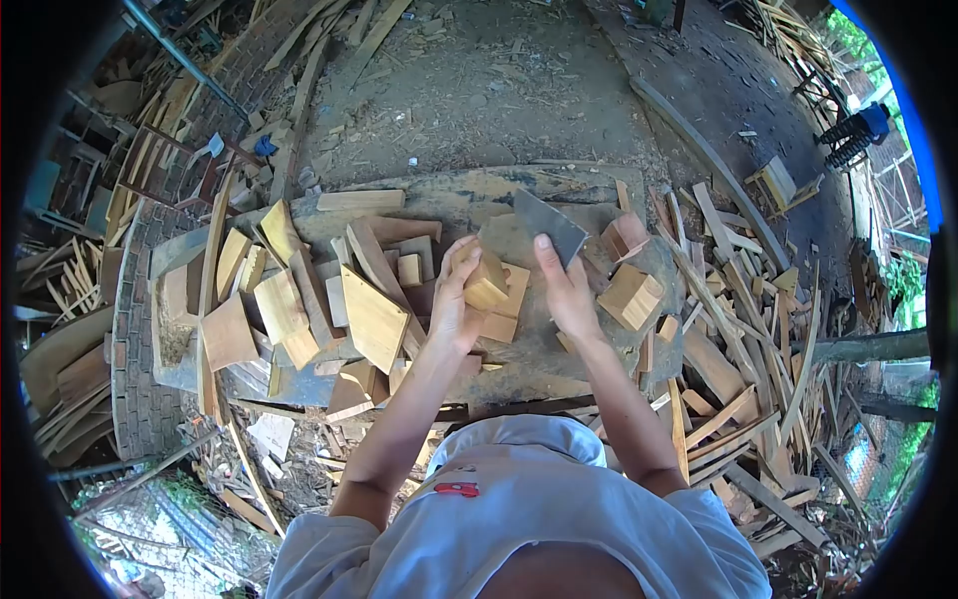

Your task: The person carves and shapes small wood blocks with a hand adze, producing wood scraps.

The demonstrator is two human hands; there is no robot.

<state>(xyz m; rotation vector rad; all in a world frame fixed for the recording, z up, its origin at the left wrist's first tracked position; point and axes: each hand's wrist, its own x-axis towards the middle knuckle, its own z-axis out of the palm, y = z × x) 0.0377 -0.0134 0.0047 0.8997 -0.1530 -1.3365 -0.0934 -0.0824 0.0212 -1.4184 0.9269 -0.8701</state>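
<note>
The left hand (459,299) curls round a wooden block (488,284) over the middle of the worktop (534,374); the right hand (569,299), partly closed, grips a dark flat plate (552,228) with its thumb on top, nearer the far edge; a yellowish board (372,321) lies left of the block.

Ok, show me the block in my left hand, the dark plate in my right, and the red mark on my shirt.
Block (487,284): head view, middle of its visible side.
Dark plate (551,228): head view, middle of its flat face.
Red mark (457,489): head view, its middle.
</note>
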